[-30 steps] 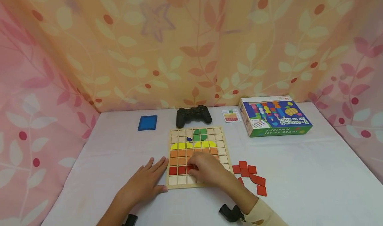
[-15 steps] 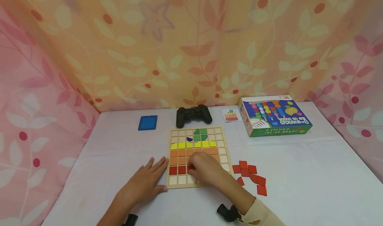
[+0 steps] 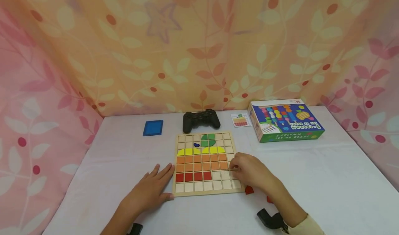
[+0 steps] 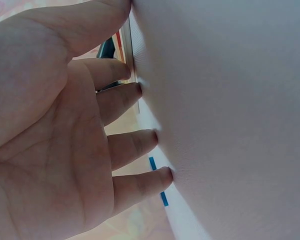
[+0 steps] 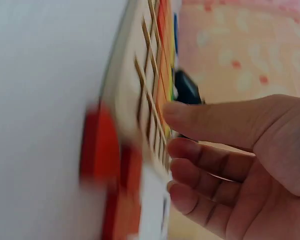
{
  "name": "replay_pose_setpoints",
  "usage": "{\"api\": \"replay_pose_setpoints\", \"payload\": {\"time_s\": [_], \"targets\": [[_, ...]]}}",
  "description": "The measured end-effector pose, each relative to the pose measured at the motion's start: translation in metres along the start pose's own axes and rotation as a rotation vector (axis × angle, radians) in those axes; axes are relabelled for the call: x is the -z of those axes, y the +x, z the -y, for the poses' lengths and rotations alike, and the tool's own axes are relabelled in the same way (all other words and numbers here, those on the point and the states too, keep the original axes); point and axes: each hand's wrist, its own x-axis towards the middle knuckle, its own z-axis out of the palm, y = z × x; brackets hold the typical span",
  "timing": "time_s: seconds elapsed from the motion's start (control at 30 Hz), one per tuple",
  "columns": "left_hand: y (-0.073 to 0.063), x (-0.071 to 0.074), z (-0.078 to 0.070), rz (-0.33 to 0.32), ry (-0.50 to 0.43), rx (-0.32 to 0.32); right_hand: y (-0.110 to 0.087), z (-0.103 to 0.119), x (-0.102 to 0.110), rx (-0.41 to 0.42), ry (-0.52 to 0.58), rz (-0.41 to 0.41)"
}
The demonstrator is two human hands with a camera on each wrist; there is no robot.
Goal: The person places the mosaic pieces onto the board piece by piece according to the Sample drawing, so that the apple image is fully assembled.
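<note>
A wooden grid board point(image 3: 202, 194) lies on the table with flat coloured tiles in its squares. Several red tiles point(image 3: 198, 176) fill the left part of one row, below two rows of orange tiles point(image 3: 197, 167). My left hand point(image 3: 153, 189) rests with spread fingers on the cloth, index fingertip and thumb at the board's left edge. Over the board's right edge is my right hand point(image 3: 250, 170). In the right wrist view its fingers are loosely bent, thumb apart, nothing between them. Loose red tiles point(image 5: 99, 145) lie beside the board, partly hidden by this hand in the head view.
Behind the board sit a black game controller point(image 3: 201, 120), a small picture card point(image 3: 241, 120) and a blue flat square point(image 3: 153, 128). A colourful bead-set box point(image 3: 286, 120) stands at the back right. Yellow tiles point(image 3: 188, 152) and green tiles point(image 3: 208, 140) lie farther up the grid.
My right hand has left the red row and moved right to the board's right edge. A fourth square in that row now shows a red tile. The left hand has stayed put.
</note>
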Motion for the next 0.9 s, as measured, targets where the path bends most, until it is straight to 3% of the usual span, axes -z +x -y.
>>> {"api": "replay_pose_setpoints", "payload": {"time_s": [0.17, 0.27, 0.57, 0.9], "targets": [[-0.001, 0.0, 0.0, -0.002, 0.004, 0.006, -0.016, -0.019, 0.016, -0.107, -0.002, 0.06], [-0.001, 0.0, 0.0, -0.001, 0.003, 0.007, -0.022, -0.025, 0.016, -0.13, -0.011, 0.083], [-0.002, 0.002, -0.001, 0.002, -0.013, -0.002, -0.023, -0.029, 0.009, -0.094, -0.046, 0.08], [-0.003, 0.003, -0.002, 0.004, -0.022, -0.004, -0.019, -0.027, 0.012, -0.111, -0.092, 0.071]]}}
